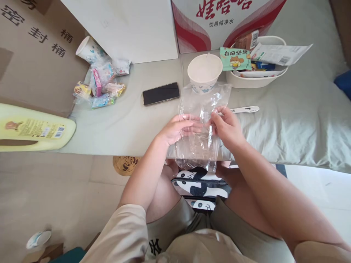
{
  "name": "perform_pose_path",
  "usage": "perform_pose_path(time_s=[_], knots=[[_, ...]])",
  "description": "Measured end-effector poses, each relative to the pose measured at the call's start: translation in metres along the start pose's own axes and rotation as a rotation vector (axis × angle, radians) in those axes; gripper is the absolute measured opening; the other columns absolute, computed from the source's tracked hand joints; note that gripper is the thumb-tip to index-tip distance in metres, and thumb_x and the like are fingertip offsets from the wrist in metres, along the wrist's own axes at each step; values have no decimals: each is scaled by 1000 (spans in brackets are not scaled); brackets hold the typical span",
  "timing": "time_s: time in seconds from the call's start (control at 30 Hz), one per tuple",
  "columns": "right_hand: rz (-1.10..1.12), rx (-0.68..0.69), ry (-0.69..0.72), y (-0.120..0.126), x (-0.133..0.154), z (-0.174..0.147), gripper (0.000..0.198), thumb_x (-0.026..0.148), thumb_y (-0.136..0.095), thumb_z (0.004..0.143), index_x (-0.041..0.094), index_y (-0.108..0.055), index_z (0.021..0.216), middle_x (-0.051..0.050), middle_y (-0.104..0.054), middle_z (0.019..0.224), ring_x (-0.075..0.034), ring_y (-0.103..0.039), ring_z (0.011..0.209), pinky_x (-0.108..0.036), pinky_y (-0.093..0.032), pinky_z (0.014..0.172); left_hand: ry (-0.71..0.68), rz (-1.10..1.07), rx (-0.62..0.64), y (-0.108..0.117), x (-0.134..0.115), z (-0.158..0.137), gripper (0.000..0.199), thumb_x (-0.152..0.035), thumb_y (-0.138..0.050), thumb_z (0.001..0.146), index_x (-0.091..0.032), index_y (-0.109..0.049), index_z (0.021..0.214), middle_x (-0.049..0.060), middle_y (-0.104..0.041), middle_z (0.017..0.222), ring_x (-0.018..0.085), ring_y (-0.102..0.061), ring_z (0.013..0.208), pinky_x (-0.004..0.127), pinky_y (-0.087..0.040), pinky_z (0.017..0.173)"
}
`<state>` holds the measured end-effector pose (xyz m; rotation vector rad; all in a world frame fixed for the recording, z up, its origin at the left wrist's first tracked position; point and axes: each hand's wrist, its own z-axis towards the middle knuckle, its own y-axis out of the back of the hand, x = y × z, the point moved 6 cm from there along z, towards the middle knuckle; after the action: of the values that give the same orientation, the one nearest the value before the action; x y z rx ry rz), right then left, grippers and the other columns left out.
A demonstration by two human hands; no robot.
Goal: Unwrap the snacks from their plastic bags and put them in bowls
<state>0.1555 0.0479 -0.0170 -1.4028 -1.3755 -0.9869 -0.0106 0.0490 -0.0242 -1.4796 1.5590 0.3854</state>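
A clear plastic bag (197, 146) spreads between my hands at the near edge of the cloth-covered surface, its lower end hanging over the edge. My left hand (179, 128) has its fingers stretched out against the bag and shows through the film; whether they are inside or behind it I cannot tell. My right hand (226, 126) pinches the bag's right side between thumb and fingers. Just beyond the bag stands a white paper cup (204, 71), its base overlapped by the bag's far end. A white utility knife (245, 109) lies to the right, partly hidden by my right hand.
A black phone (161, 94) lies left of the cup. At the back right, a white basket (257, 83) holds snack packets. Several wrapped snacks (102, 82) and a tipped paper cup (89, 50) are at the left, near a yellow bottle (52, 128). Boxes (153, 29) line the back.
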Motion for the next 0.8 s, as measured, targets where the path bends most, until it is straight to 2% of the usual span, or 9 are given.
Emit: perform_pose_path(time_s=[0.1, 0.2, 0.27, 0.33, 0.43, 0.53, 0.67, 0.73, 0.8], knots=[[49, -65, 40, 9, 1, 2, 35, 53, -70, 83, 27, -51, 96, 6, -59, 66, -9, -41, 44, -26, -30, 45, -50, 49, -116, 5, -4, 0, 15, -12, -63, 76, -16, -66, 91, 5, -78, 85, 14, -74, 72, 23, -55, 67], [135, 8, 43, 8, 3, 1, 38, 51, -78, 75, 24, -58, 95, 3, -64, 73, -9, -49, 53, -27, -37, 52, -176, -11, -143, 6, -14, -4, 25, -9, -63, 73, -18, -64, 96, 2, -77, 86, 13, -75, 74, 22, -56, 68], [110, 104, 27, 2, 4, -2, 35, 48, -81, 72, 22, -60, 85, 1, -68, 75, -10, -54, 57, -27, -42, 56, -225, -25, -120, 5, -18, -6, 29, -13, -65, 75, -20, -62, 103, 1, -78, 88, 14, -76, 77, 23, -58, 70], [74, 155, -4, -1, 4, -4, 34, 48, -79, 74, 23, -57, 80, 2, -67, 67, -10, -54, 53, -27, -42, 53, -191, 52, -95, 5, -17, -6, 30, -22, -67, 80, -22, -61, 109, 0, -77, 81, 15, -75, 70, 23, -57, 63], [56, 167, -30, -2, 3, -6, 32, 49, -73, 80, 25, -57, 93, 7, -60, 52, -11, -48, 41, -26, -36, 45, -112, 230, -98, 8, -12, -6, 29, -30, -69, 83, -23, -60, 109, -2, -71, 64, 14, -68, 51, 19, -47, 47], [94, 158, 48, 2, 10, -8, 27, 44, -70, 83, 28, -58, 101, 9, -58, 50, -11, -47, 40, -26, -36, 45, -210, 196, -74, 10, -16, -9, 28, -33, -72, 81, -22, -61, 105, -4, -67, 59, 12, -62, 44, 19, -44, 42], [193, 182, 114, 6, 18, -10, 18, 42, -68, 77, 26, -60, 79, 2, -63, 64, -13, -55, 51, -29, -43, 51, -353, 55, -18, 15, -22, -15, 22, -32, -77, 71, -20, -65, 85, -2, -71, 67, 13, -65, 51, 24, -52, 50], [201, 200, 100, 7, 15, -8, 23, 46, -67, 75, 24, -60, 70, -2, -63, 67, -15, -58, 57, -32, -48, 55, -369, 71, 13, 17, -22, -14, 19, -30, -79, 66, -19, -67, 77, 0, -72, 71, 15, -68, 60, 27, -57, 59], [177, 144, 77, 10, 9, -4, 31, 52, -64, 77, 23, -61, 67, -3, -60, 65, -16, -57, 59, -33, -49, 58, -383, 125, 71, 18, -21, -11, 18, -32, -76, 65, -17, -72, 75, 4, -74, 75, 18, -71, 70, 31, -59, 69]])
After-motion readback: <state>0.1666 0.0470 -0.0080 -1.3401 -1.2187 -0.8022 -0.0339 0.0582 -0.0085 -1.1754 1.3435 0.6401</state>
